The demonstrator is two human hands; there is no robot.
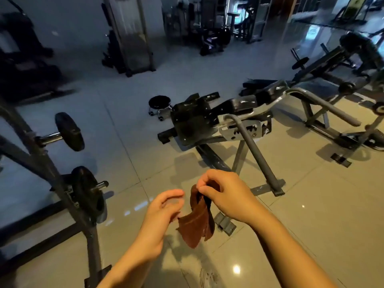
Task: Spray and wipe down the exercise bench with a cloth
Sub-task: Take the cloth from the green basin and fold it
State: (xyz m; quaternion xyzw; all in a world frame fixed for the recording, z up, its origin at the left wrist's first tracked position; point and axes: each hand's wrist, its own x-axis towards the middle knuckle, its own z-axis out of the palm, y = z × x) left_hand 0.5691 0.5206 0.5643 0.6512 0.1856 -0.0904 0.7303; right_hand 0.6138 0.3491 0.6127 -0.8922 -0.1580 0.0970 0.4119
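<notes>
right hand point(225, 199) pinching the top edge of the brown cloth point(197, 221), fingers curled round the fabric, cloth dangling free above the tiled floor point(311, 215). left hand point(164, 208) just beside it at 9 o'clock, fingers loosely bent and holding nothing, seemingly reaching for the hanging fold, contact hard to call. out at 12 to 1 o'clock, well apart from both hands, the exercise bench point(234, 113) with its black pads and grey frame. weight plates point(69, 132) on a rack at 9 o'clock, small wheeled stool point(160, 104) beyond the bench end. no spray bottle anywhere in view. looks like cloth-readying, wiping not yet begun. next up, probably: spreading the cloth, finding the spray, closing in on the pads.
</notes>
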